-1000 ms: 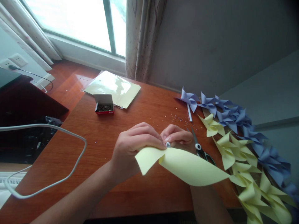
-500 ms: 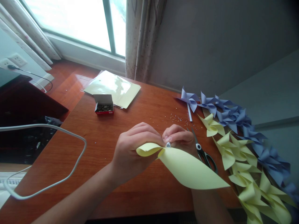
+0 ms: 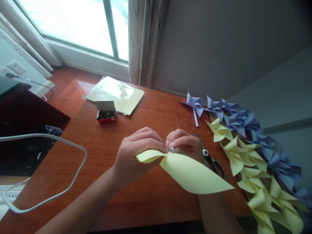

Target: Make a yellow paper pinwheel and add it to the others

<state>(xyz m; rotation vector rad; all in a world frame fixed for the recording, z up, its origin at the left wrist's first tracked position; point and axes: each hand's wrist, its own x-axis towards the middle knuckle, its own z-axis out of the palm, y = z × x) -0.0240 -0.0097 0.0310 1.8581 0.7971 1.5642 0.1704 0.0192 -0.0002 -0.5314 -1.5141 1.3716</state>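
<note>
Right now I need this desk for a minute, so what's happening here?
A person is working yellow paper at the table. The left hand and right hand pinch its curled flaps around a small pin. Scissors lie beside the right hand, finished yellow pinwheels and blue pinwheels farther right.
</note>
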